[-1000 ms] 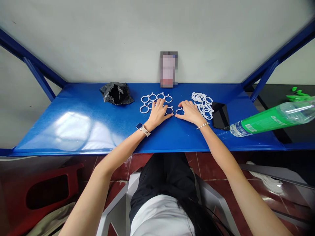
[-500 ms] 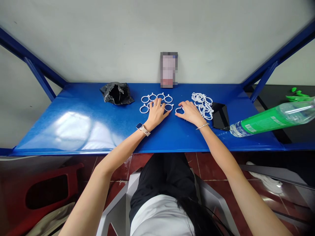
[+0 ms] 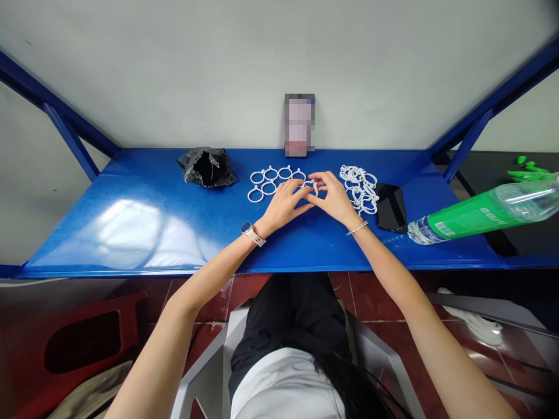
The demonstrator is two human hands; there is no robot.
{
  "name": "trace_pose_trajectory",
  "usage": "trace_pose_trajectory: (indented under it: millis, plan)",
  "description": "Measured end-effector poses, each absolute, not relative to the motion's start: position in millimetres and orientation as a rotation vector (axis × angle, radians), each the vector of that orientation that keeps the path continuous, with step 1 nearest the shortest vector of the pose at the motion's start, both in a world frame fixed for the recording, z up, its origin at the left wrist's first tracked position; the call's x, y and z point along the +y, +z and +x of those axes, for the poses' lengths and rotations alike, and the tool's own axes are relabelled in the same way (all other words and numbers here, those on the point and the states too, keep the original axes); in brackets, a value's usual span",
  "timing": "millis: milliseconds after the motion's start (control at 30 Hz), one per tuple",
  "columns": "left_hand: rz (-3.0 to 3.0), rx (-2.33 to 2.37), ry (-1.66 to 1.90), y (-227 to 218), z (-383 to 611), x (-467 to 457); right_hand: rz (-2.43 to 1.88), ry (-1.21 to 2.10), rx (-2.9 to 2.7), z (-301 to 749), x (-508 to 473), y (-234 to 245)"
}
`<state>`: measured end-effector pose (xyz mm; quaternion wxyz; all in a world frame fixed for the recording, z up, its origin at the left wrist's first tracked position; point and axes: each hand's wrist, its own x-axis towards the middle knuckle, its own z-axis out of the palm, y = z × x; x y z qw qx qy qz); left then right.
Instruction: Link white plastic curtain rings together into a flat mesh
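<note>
White plastic curtain rings with small eyelets lie in two rows on the blue table; one ring (image 3: pixel 255 194) is at the left end of the front row. My left hand (image 3: pixel 283 208) rests over the right part of this row, fingers spread, partly hiding the rings there. Its fingertips come close to a curtain ring (image 3: pixel 316 189) that my right hand (image 3: pixel 332 195) pinches between thumb and fingers. Whether the left fingertips touch that ring, I cannot tell. Right of my right hand is a loose pile of more white curtain rings (image 3: pixel 360 186).
A crumpled black plastic bag (image 3: pixel 207 167) sits open at the back left. A pixelated phone-like object (image 3: pixel 298 125) leans on the wall. Beside the pile lies a dark phone (image 3: pixel 391 206), then a bottle with a green label (image 3: pixel 476 214). The blue table (image 3: pixel 144 233) has a front edge near me.
My right hand has moved left with the curtain ring, up to the end of the front row. My left hand has shifted slightly right, uncovering a ring on its left.
</note>
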<state>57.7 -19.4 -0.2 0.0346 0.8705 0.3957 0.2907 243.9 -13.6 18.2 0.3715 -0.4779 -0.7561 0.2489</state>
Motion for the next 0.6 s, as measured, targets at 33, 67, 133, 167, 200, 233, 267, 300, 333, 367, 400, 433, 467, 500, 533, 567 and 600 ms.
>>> trace_pose_trajectory:
  millis: [33,67,133,167,200,233,267,300,333,367,400,433,467,500,533,567,600]
  plan:
    - [2.669,1.216,0.904,-0.1,57.4,-18.9,-1.201,0.652,-1.934,242.8,-14.5,19.1]
    - [2.665,1.216,0.912,0.0,56.9,-18.1,-1.172,0.669,-1.927,241.8,-15.5,20.2]
    - [2.663,1.217,0.908,0.6,55.0,-15.9,-1.114,0.714,-1.908,240.0,-17.1,22.3]
    - [2.658,1.222,0.900,0.8,54.0,-14.7,-1.091,0.737,-1.899,239.3,-17.7,23.1]
    - [2.645,1.233,0.894,1.1,53.0,-13.5,-1.078,0.756,-1.893,238.7,-18.1,23.5]
    - [2.626,1.245,0.891,1.1,52.2,-12.6,-1.078,0.767,-1.892,238.4,-18.1,23.4]
    - [2.609,1.253,0.890,1.0,51.7,-11.9,-1.089,0.767,-1.896,238.2,-17.9,22.9]
    - [2.601,1.250,0.881,0.7,51.5,-11.6,-1.104,0.758,-1.909,238.2,-17.4,22.1]
    - [2.607,1.236,0.859,0.3,51.6,-11.7,-1.117,0.747,-1.934,238.3,-16.8,21.0]
    - [2.625,1.212,0.819,-0.2,52.1,-12.1,-1.128,0.739,-1.967,238.6,-16.0,19.8]
    - [2.650,1.186,0.765,-0.7,52.7,-12.7,-1.135,0.734,-2.002,239.1,-15.2,18.8]
    - [2.674,1.164,0.708,-0.9,53.3,-13.3,-1.139,0.734,-2.035,239.5,-14.6,18.2]
    - [2.695,1.148,0.658,-0.9,53.6,-13.7,-1.140,0.741,-2.065,240.0,-14.2,17.9]
    - [2.713,1.133,0.616,-0.5,53.3,-13.7,-1.140,0.754,-2.090,240.5,-14.1,18.0]
    - [2.729,1.119,0.587,0.3,52.3,-13.1,-1.139,0.773,-2.109,240.8,-14.4,18.5]
    - [2.746,1.102,0.561,1.5,50.3,-11.8,-1.138,0.798,-2.128,241.0,-14.8,19.2]
    - [2.764,1.073,0.534,2.9,47.4,-9.9,-1.133,0.833,-2.150,240.9,-15.6,19.9]
